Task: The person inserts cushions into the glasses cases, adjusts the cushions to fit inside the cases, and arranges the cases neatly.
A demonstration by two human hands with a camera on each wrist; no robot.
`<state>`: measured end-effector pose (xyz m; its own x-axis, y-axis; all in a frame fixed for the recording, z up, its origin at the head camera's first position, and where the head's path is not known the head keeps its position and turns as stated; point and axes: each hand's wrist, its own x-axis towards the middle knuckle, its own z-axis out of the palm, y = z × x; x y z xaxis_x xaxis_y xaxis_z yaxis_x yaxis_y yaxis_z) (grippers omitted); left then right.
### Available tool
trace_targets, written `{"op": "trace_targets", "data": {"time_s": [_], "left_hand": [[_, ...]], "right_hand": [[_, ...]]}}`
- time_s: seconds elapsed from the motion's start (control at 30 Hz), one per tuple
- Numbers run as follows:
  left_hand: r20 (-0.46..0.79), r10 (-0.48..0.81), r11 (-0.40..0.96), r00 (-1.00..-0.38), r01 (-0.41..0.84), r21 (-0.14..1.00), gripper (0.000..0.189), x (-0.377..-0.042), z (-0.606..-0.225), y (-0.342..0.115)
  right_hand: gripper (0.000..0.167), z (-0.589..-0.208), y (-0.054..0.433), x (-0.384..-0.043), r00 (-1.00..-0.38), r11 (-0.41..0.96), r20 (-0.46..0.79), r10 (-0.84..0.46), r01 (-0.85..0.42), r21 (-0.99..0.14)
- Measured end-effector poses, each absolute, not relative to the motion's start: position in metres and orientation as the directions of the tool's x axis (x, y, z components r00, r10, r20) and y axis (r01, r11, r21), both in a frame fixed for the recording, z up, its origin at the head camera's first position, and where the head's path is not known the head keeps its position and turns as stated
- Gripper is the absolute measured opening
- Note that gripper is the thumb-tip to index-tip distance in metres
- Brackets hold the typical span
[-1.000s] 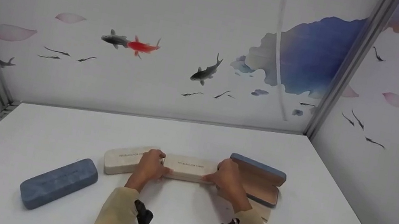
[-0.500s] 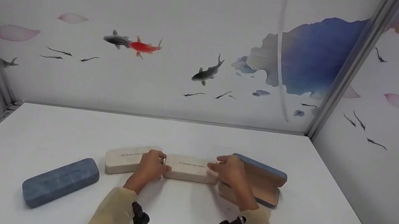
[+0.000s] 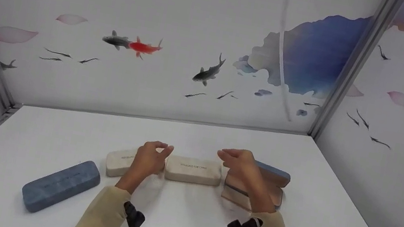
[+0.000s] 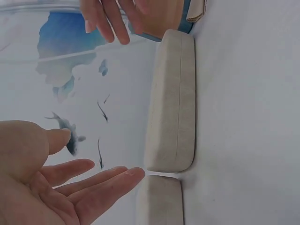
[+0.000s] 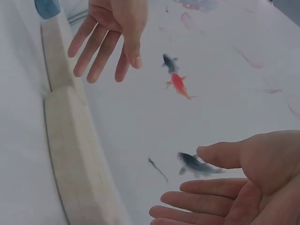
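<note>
Change: a second ago both of my hands were on the ends of the middle beige case [image 3: 193,170]; now they have lifted off it and hang just above, palms turned toward each other.
Left hand [image 3: 148,158]: fingers straight and relaxed, holding nothing, above the seam between the two beige cases.
Right hand [image 3: 239,163]: loosely spread, empty, above the right end of the middle beige case.
Middle beige case: closed, lying flat on the white table [image 3: 197,137], at about 12 o'clock from my wrists, untouched.
Reading: I judge it as set down and released, in line with its neighbour.
Left beige case [image 3: 119,161]: closed, end to end with the middle one at its 9 o'clock; the left wrist view shows a thin gap between them.
Open blue case [image 3: 271,180]: lid raised, tan lining showing, at 3 o'clock of the middle case, just beside it and partly behind my right forearm.
Closed blue case [image 3: 60,185]: well apart at 8 o'clock, lying at an angle.
In the way: the open lid stands close to my right hand; the booth walls [image 3: 177,63] stand well back.
</note>
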<state>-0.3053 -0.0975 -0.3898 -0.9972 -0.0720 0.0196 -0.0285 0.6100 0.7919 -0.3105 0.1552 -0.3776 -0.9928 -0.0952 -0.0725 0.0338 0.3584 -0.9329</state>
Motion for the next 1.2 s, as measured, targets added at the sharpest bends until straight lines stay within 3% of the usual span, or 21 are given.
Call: {"op": "trace_targets", "data": {"time_s": [0.33,0.57,0.73,1.0,1.2], "left_hand": [[0.091,-0.022,0.559,-0.996,0.064,0.827,0.043,-0.294,-0.36,-0.098],[0.031,0.001,0.461,-1.0,0.028,0.887,0.045,-0.287,-0.348,-0.083],[0.025,0.033,0.398,-0.999,0.036,0.917,0.043,-0.285,-0.353,-0.069],[0.028,0.106,0.373,-0.994,0.066,0.926,0.046,-0.285,-0.367,-0.042],[0.004,0.114,0.307,-0.994,0.039,0.951,0.044,-0.285,-0.382,-0.024]], "right_hand": [[0.045,-0.354,0.173,-0.287,-0.998,0.381,-0.014,-0.064,-0.011,-0.925],[0.043,-0.354,0.189,-0.28,-0.999,0.441,0.045,-0.015,-0.047,-0.896],[0.043,-0.36,0.202,-0.274,-0.998,0.441,0.048,0.044,-0.023,-0.897],[0.047,-0.378,0.228,-0.261,-0.993,0.302,0.068,0.095,-0.036,-0.953],[0.046,-0.395,0.25,-0.255,-0.981,0.306,0.088,0.171,-0.032,-0.951]]}}
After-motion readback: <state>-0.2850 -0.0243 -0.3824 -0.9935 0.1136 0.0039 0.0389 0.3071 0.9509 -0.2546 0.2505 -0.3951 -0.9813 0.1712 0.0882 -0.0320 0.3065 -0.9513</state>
